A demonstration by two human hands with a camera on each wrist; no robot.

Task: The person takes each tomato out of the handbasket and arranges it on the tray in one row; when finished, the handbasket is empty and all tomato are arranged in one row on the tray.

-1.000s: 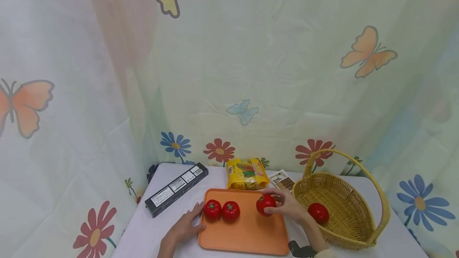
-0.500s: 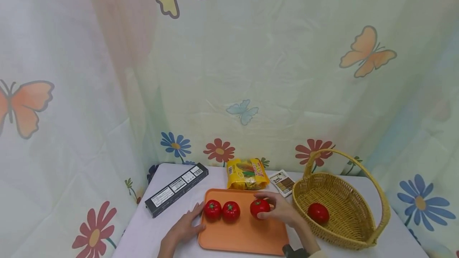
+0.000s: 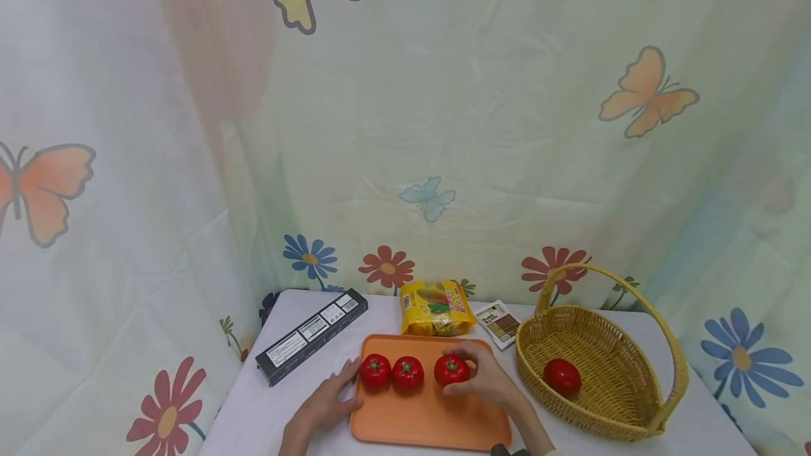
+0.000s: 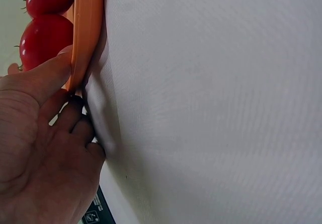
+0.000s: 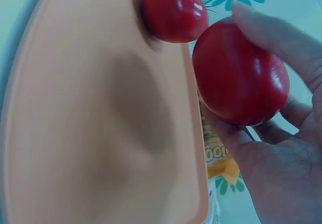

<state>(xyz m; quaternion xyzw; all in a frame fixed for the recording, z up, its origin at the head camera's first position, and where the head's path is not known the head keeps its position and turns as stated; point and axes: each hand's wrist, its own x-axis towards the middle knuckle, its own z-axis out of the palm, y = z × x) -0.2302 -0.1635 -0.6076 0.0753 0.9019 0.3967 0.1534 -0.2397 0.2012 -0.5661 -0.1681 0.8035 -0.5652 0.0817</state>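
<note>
Two glossy red tomatoes with green tops, a left one [image 3: 375, 371] and a middle one [image 3: 408, 374], sit side by side on the orange tray [image 3: 418, 428]. My right hand [image 3: 484, 375] holds a third tomato [image 3: 452, 370] between thumb and fingers. In the right wrist view this held tomato [image 5: 239, 75] hangs above the tray, its shadow falling on the surface. At the tray's left edge rests my left hand [image 3: 324, 400], fingers extended and thumb [image 4: 48, 75] touching the rim in the left wrist view; some fingertips are hidden there.
A wicker basket [image 3: 608, 400] with a tall handle stands at the right, holding a red tomato-like fruit [image 3: 562, 377]. Behind the tray lie a yellow food packet [image 3: 436, 308] and a small printed card or packet [image 3: 499, 324]. A long black box [image 3: 312, 336] lies at the left.
My right hand has moved left over the tray with the tomato, nearer to the other two. The printed card has come fully into sight. My left hand stays put.
</note>
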